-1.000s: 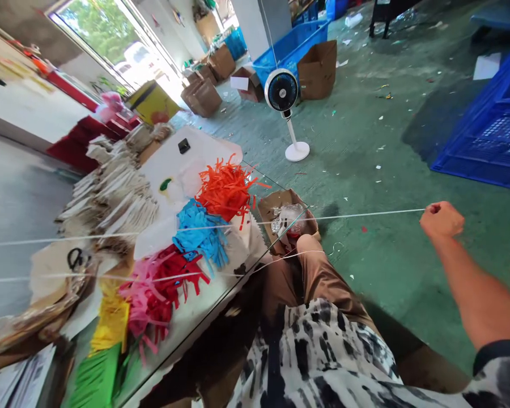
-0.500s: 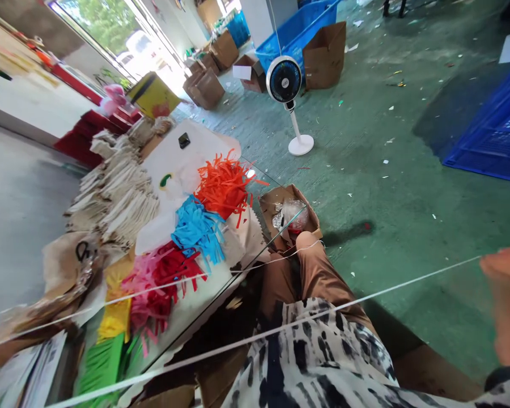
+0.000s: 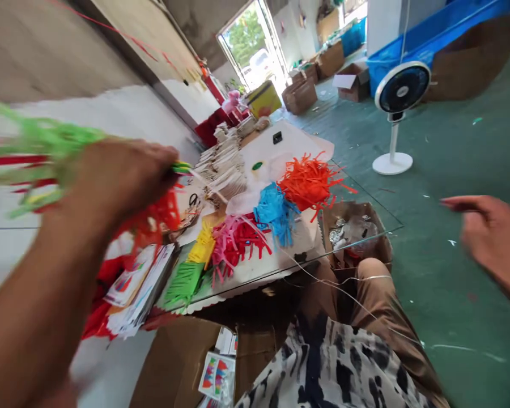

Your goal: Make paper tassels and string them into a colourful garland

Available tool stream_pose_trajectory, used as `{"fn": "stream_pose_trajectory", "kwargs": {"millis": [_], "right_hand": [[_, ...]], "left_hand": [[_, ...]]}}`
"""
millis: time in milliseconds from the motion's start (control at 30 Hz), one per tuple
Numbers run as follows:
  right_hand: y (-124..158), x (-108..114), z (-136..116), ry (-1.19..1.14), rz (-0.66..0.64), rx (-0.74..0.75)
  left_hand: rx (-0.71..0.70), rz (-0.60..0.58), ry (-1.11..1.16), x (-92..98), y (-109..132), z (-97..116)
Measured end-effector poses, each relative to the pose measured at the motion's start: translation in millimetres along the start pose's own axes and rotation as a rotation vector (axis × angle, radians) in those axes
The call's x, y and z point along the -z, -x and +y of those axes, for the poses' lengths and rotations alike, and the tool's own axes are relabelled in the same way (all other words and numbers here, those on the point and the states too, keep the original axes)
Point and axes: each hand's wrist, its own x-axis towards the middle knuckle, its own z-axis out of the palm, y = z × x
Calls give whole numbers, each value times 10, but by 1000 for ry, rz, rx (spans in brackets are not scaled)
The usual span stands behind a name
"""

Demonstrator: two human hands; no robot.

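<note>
My left hand is raised at the left, closed around a bunch of multicolour tassels, with green, red and orange strips hanging out on both sides; motion blurs them. A white string leads from the fist down toward the table. My right hand is over the floor at the right, index finger stretched out, nothing seen in it. On the glass-topped table lie piles of cut strips: orange, blue, pink and red, yellow and green. Loose string crosses my lap.
A carton with plastic bags stands by my knees. Printed cards lie in a cardboard box below the table edge. Paper sheets are stacked at the near left. A white fan stands on the green floor.
My left hand has come into view, lifting the tassel bunch at the left. The taut string has gone slack over my lap. My right hand's fingers have opened, and the view has turned left.
</note>
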Motion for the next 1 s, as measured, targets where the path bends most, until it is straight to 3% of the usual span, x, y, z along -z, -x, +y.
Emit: {"fn": "stream_pose_trajectory", "kwargs": {"millis": [100, 167, 233, 333, 500, 600, 700, 833, 933, 1000], "right_hand": [[193, -429, -728, -461, -365, 232], [416, -751, -1249, -703, -619, 353], [614, -1044, -1664, -789, -772, 369], [771, -1368, -1990, -893, -884, 355], [787, -1525, -1988, -974, -832, 260], [708, -1333, -1838, -917, -765, 211], [536, -998, -1682, -740, -746, 299], [269, -711, -1562, -787, -828, 178], [166, -705, -1495, -885, -922, 105], [162, -737, -1466, -883, -1004, 65]], "left_hand": [[-105, -93, -239, -113, -34, 307], [-152, -85, -201, -194, -87, 510], [-187, -60, -141, -273, -123, 637], [-206, -26, -55, -413, -147, 693], [-187, -42, 146, -719, -214, 611], [-186, -64, 126, -870, -259, 553], [-228, -79, 97, -956, -290, 564], [-255, 22, 136, -1002, -361, 683], [-302, 128, 221, -966, -417, 792], [-251, 217, 279, -905, -447, 838]]}}
